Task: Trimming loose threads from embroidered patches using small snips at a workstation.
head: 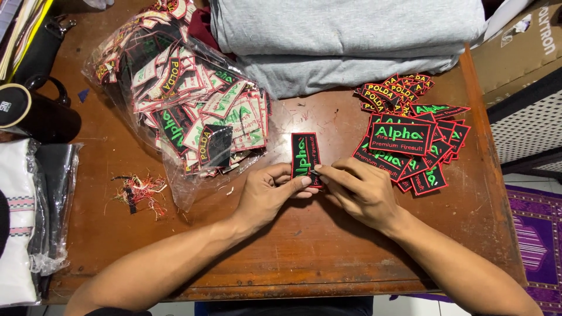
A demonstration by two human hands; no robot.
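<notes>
1. A black rectangular embroidered patch with green lettering and a red border (306,153) is held upright on its short edge at the centre of the frame, just above the brown wooden table (304,246).
2. The left hand (266,196) is curled, with thumb and fingers pinched closed on the patch's lower left edge.
3. The right hand (360,190) is laid knuckles up, its fingertips closed on the patch's lower right edge.
4. Both forearms are angled in from the bottom corners of the frame.
5. A spread pile of finished black patches (410,137) is seen right of centre, close to the right hand.
6. A clear plastic bag stuffed with patches (181,99) is seen at upper left, near the left hand.
7. Folded grey cloth (345,41) is stacked along the top edge.
8. Bare tabletop is left open below the hands, up to the table's near edge.
9. A tuft of loose red threads (140,192) lies at lower left.
</notes>
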